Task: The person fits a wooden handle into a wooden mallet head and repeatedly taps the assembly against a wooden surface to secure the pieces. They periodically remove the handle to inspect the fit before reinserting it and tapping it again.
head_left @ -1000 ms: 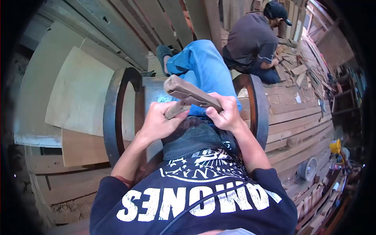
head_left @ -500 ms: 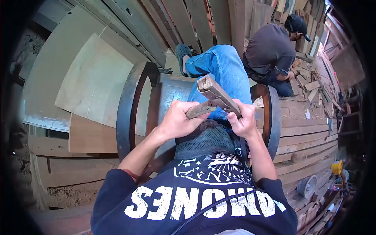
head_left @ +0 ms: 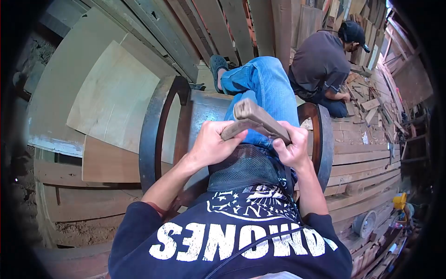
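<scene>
My left hand (head_left: 214, 145) is closed round a short, flat wooden stick (head_left: 235, 129), with the thumb along its near side. A thicker wooden block (head_left: 265, 119) with a grooved end is gripped in my right hand (head_left: 296, 145), thumb on its side. The block slants up and away to the left over my lap. The stick's far tip lies against the block's lower side, overlapping it in this view. Both pieces are above the jeans (head_left: 272, 86) and a dark mesh cloth (head_left: 241, 167) at my waist.
I sit in a wooden chair with curved armrests (head_left: 149, 135). Plywood sheets (head_left: 111, 97) lie at left, and long boards (head_left: 260, 28) stand ahead. A co-worker (head_left: 320, 60) crouches at upper right beside scattered wood scraps (head_left: 369, 104). A yellow tool (head_left: 399, 201) and a bucket (head_left: 364, 223) are at lower right.
The block's far end has dropped lower, and my right hand has shifted slightly right. The stick in my left hand now overlaps the block's underside more closely.
</scene>
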Demonstrator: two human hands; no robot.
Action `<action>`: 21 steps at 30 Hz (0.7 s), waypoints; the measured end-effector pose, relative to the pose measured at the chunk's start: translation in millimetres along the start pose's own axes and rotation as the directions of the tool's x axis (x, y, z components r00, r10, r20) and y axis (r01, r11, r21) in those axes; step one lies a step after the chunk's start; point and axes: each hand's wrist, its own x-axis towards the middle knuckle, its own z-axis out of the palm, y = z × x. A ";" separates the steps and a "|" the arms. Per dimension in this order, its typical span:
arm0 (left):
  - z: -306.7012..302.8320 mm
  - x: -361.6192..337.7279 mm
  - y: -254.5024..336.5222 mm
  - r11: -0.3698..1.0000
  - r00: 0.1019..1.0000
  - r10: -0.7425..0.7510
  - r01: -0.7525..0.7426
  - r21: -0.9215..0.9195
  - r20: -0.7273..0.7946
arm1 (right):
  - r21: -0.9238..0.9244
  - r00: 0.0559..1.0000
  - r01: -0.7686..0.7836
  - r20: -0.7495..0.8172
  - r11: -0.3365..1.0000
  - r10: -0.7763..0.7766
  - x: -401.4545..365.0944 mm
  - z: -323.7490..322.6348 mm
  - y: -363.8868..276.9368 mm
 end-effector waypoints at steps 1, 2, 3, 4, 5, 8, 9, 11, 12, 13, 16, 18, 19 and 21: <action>0.4 2.1 -6.1 0.998 0.997 0.054 -0.055 -0.031 -0.056 | -0.016 1.000 0.018 -0.006 1.000 -0.018 1.0 -2.3 -4.0; 0.5 2.7 -10.1 0.992 0.988 0.104 -0.111 -0.057 -0.113 | -0.011 1.000 0.020 -0.001 1.000 -0.020 2.0 -4.3 -8.4; 1.8 2.5 -11.0 0.987 0.977 0.145 -0.154 -0.047 -0.155 | -0.069 1.000 -0.008 0.027 0.998 0.010 3.2 -6.2 -12.8; 0.8 1.9 -14.1 0.987 0.977 0.144 -0.152 -0.043 -0.160 | -0.129 0.998 -0.033 0.051 0.991 0.039 4.2 -7.3 -14.4; -0.8 2.0 -16.0 0.996 0.986 0.087 -0.085 0.024 -0.139 | -0.144 0.996 -0.064 0.050 0.987 0.072 4.4 -8.1 -13.7; -1.7 2.7 -10.1 0.998 0.989 0.014 -0.004 0.069 -0.144 | -0.207 0.997 -0.066 0.032 0.976 0.074 6.6 -7.1 -15.7; -3.9 2.4 -2.5 0.996 0.987 -0.045 0.056 0.066 -0.153 | -0.203 0.996 -0.079 0.018 0.976 0.084 6.0 -6.1 -15.4; -5.6 2.7 -0.8 0.992 0.981 -0.108 0.118 0.053 -0.162 | -0.186 0.990 -0.136 0.011 0.973 0.141 4.9 -8.0 -14.7; -6.5 3.1 -1.3 0.992 0.981 -0.107 0.117 0.054 -0.159 | -0.169 0.981 -0.190 0.005 0.967 0.194 5.1 -9.0 -13.7; -7.2 3.1 -1.7 0.990 0.982 -0.101 0.115 0.083 -0.160 | -0.155 0.984 -0.175 0.004 0.972 0.177 5.6 -9.6 -12.6; -7.0 2.1 -4.1 0.989 0.983 -0.062 0.084 0.123 -0.173 | -0.180 0.986 -0.159 0.024 0.971 0.166 5.5 -9.7 -10.5; -7.2 1.7 -6.0 0.990 0.983 -0.027 0.052 0.135 -0.181 | -0.196 0.984 -0.173 0.007 0.965 0.178 6.0 -9.2 -10.9; -7.1 1.9 -6.9 0.987 0.981 -0.020 0.050 0.151 -0.194 | -0.213 0.982 -0.188 -0.010 0.959 0.190 5.9 -9.4 -11.1; -8.0 3.0 -8.8 0.980 0.977 0.007 0.036 0.198 -0.211 | -0.186 0.986 -0.162 0.000 0.969 0.165 4.9 -11.2 -10.1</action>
